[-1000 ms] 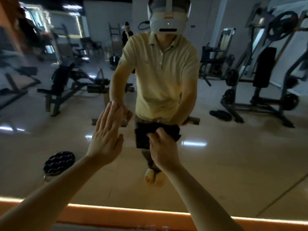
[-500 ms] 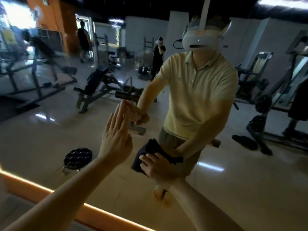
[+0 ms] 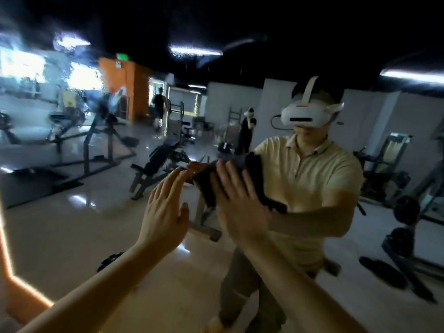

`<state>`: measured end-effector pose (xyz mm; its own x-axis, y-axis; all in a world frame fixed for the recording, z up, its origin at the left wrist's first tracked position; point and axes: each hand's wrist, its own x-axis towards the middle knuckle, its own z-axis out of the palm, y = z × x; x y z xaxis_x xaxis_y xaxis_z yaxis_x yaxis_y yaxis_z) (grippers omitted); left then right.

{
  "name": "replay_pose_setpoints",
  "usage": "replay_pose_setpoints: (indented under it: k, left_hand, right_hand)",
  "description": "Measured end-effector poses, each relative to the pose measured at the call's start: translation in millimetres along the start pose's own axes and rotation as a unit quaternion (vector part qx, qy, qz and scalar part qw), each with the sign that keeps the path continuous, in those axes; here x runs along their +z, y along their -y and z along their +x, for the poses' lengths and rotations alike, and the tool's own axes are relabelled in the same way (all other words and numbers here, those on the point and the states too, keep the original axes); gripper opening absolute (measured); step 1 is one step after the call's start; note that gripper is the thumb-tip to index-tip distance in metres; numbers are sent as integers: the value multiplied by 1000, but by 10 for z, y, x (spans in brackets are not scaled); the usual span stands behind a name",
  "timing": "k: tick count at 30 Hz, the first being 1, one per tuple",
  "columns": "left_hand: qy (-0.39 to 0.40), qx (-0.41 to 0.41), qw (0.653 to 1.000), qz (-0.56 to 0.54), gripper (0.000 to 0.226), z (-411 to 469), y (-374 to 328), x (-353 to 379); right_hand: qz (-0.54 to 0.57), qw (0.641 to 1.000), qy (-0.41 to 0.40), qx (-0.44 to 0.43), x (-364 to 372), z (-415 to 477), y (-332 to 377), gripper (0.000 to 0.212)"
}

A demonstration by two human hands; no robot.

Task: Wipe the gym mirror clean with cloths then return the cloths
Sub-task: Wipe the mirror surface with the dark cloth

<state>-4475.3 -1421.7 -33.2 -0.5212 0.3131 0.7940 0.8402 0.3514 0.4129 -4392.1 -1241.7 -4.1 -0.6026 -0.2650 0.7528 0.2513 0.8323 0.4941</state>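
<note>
The right hand [image 3: 240, 207] presses the cloth [image 3: 253, 169] on the mirror [image 3: 60, 224], fingers straight. At its nine o'clock the left hand [image 3: 165, 219] has straight fingers together.

Forearms [image 3: 96, 289] bare. Reflection: pale yellow short-sleeved polo [image 3: 312, 174], white headset [image 3: 310, 114] with top strap [image 3: 310, 90] and dark cable [image 3: 275, 122], khaki trousers [image 3: 240, 292].

In the mirror [image 3: 240, 27], the glossy floor [image 3: 60, 231] carries a weight bench [image 3: 156, 168]; left of the bench lies a dark mat [image 3: 36, 183], possibly rubber.
</note>
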Motion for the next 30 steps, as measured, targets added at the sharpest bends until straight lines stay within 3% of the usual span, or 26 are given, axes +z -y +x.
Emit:
replay_pose_setpoints:
  k: [2, 4, 6, 9, 12, 14, 16, 19, 21, 22, 25, 28, 30]
  left_hand:
    - [-16, 12, 1000, 1, 72, 168, 40, -90]
    - [-22, 27, 999, 8, 72, 330, 124, -172]
    - [-22, 58, 998, 19, 71, 491, 233, -253]
    - [-3, 120, 992, 25, 64, 738, 431, -377]
    - [25, 163, 986, 28, 66, 956, 639, -527]
    - [28, 200, 978, 44, 61, 1096, 764, -651]
    - [-12, 232, 972, 38, 47, 1269, 854, -792]
    - [-72, 235, 969, 9, 39, 1602, 937, -1019]
    - [-101, 244, 964, 25, 40, 1816, 984, -1109]
    - [-111, 249, 961, 37, 43, 1915, 999, -1131]
    - [-124, 267, 953, 69, 65, 2205, 973, -1149]
    - [-114, 266, 952, 105, 81, 2440, 937, -1130]
    - [-106, 269, 951, 114, 84, 2545, 943, -1124]
  right_hand:
    - [-37, 977, 115, -175, 147, -140, 248, 64]
    - [-61, 950, 180, -249, 112, -90, 237, 63]
    - [-57, 972, 135, -182, -57, 160, 1, 61]
    - [-89, 996, -6, 33, -396, 783, -583, 66]
    - [-103, 957, -109, 248, -619, 1248, -808, 69]
    - [-92, 942, -134, 295, -512, 1453, -488, 68]
    - [-70, 961, -114, 244, -278, 1583, 22, 65]
    - [-60, 998, 16, 31, 71, 1613, 652, 63]
    - [-71, 992, 71, -75, 94, 1587, 611, 63]
    - [-79, 992, 65, -72, 33, 1579, 472, 63]
    - [-134, 984, -6, 121, -350, 1592, -183, 65]
    - [-170, 916, -91, 351, -808, 1628, -838, 65]
    - [-155, 868, -134, 453, -919, 1766, -957, 64]
